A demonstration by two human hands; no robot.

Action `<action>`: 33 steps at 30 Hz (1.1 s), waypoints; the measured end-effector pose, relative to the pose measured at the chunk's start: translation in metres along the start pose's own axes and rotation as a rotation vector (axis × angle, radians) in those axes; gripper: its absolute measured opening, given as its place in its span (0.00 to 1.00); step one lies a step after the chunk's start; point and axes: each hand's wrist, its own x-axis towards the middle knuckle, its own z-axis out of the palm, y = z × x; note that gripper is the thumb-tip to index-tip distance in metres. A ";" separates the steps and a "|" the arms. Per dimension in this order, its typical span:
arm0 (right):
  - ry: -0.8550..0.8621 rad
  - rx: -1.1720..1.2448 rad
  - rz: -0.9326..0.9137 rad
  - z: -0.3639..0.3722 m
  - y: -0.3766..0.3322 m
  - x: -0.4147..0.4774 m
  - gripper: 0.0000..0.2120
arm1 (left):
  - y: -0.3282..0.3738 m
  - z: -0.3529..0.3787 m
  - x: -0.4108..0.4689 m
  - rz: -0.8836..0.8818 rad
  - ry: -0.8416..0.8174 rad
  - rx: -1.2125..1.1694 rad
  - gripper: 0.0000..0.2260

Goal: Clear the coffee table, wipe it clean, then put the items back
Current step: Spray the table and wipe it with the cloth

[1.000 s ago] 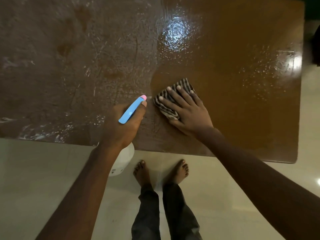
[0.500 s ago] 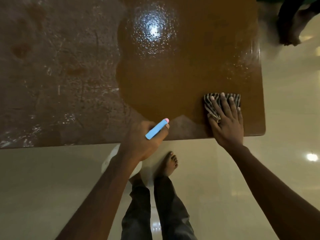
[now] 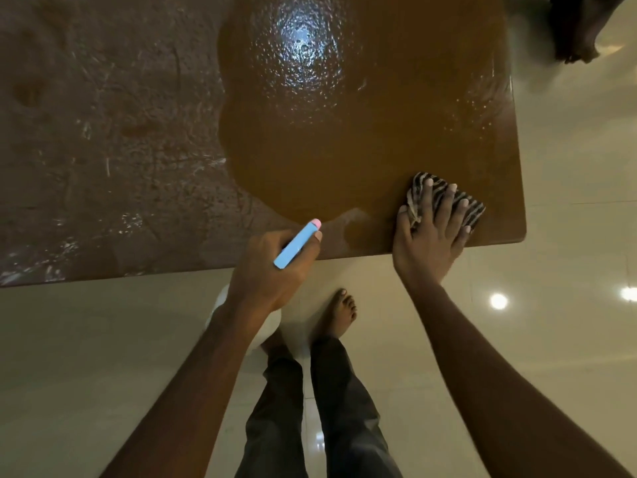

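The brown coffee table (image 3: 344,150) fills the top of the head view; its right part is wet and shiny, its left part dull and streaked. My right hand (image 3: 427,246) presses a folded black-and-white striped cloth (image 3: 472,212) flat onto the table's near right corner, fingers spread. My left hand (image 3: 272,270) grips a spray bottle at the table's front edge. The bottle's blue head with a pink tip (image 3: 298,243) points forward, and its white body (image 3: 269,326) hangs below my hand, mostly hidden.
My bare feet (image 3: 339,312) and dark trousers stand on the glossy cream tiled floor (image 3: 568,236) just before the table's front edge. Another person's dark foot (image 3: 572,29) is at the top right, beyond the table's right edge.
My right hand slid the cloth from the table's middle front to its near right corner. The left hand kept the bottle at the front edge while the view shifted right.
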 end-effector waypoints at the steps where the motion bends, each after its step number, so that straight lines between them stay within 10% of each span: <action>1: -0.016 -0.015 0.006 0.004 -0.013 -0.006 0.29 | 0.002 -0.006 0.000 0.015 0.040 -0.031 0.18; 12: -0.184 -0.309 -0.847 0.021 0.012 -0.042 0.33 | 0.012 -0.027 0.004 0.081 0.121 -0.090 0.16; 23: -0.007 -0.038 -0.105 0.001 0.017 -0.016 0.30 | -0.014 -0.033 -0.002 0.040 0.002 0.034 0.21; 33: -0.033 -0.040 -0.091 0.032 -0.071 -0.051 0.30 | -0.043 -0.072 -0.009 -0.028 0.057 0.049 0.25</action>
